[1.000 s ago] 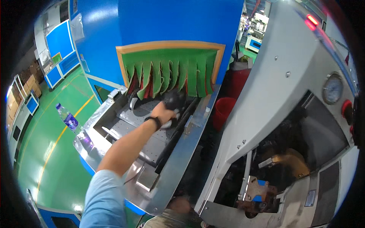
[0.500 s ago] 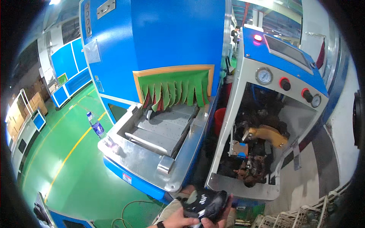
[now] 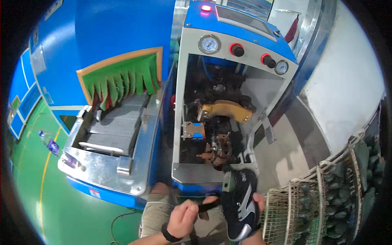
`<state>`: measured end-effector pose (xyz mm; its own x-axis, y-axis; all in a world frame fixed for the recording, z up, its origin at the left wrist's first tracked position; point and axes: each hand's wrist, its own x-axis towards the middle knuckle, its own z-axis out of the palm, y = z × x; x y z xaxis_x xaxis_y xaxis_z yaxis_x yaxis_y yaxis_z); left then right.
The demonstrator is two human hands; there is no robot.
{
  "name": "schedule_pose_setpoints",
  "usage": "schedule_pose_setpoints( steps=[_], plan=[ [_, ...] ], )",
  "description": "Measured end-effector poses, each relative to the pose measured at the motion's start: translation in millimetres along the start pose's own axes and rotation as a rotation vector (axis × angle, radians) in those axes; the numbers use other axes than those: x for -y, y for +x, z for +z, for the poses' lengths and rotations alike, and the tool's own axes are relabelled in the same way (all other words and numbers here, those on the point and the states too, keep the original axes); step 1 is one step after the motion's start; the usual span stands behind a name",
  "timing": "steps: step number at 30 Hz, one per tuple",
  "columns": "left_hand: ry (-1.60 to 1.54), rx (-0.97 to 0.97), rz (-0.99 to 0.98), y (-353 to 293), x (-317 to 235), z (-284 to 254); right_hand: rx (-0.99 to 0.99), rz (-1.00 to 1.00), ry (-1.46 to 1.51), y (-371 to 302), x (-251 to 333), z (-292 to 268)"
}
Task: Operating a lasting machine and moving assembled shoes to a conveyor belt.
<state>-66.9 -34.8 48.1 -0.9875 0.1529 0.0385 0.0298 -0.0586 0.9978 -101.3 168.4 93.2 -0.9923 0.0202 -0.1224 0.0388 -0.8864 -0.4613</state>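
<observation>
A black shoe (image 3: 241,204) with silver-grey and white markings is held upright over my lap. My right hand (image 3: 259,201) is closed round it from the right side, most of its palm hidden behind the shoe. To the left of the shoe, my left hand (image 3: 183,219), with a black band on the wrist, is closed on a narrow dark strip (image 3: 209,204). The strip reaches toward the shoe's side; whether it is joined to the shoe I cannot tell. Just beyond the shoe stands a grey-and-blue machine (image 3: 192,173) with brown clamping parts (image 3: 220,149) inside its open bay.
A blue machine with a green fringed curtain (image 3: 122,79) and metal conveyor (image 3: 114,132) stands at left. A bottle (image 3: 50,143) stands on its metal front ledge. White wire racks (image 3: 290,204) holding dark grey pieces are close on the right. A hose (image 3: 114,228) lies on the floor.
My view has swung right, toward the gauged machine and racks. The shoe has turned from lying sideways to upright. My left hand has come off the shoe's body and now grips the dark strip.
</observation>
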Motion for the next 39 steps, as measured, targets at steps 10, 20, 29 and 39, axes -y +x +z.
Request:
schedule_pose_setpoints(
  steps=[10,20,29,39],
  plan=[
    [-0.277,0.319,-0.672,4.2,112.0,-13.6,0.308,-0.211,-1.504,124.9,80.9,127.6],
    [-0.248,0.297,-0.765,28.8,164.6,-26.3,0.390,-0.093,-2.249,199.9,74.5,172.8],
    [-0.168,0.230,-0.675,26.2,108.7,-27.6,0.549,-0.486,-2.236,129.6,37.0,83.8],
    [-0.189,0.095,-0.291,28.9,31.7,4.0,0.002,0.064,-0.577,20.5,-10.1,-57.0]
  ],
)
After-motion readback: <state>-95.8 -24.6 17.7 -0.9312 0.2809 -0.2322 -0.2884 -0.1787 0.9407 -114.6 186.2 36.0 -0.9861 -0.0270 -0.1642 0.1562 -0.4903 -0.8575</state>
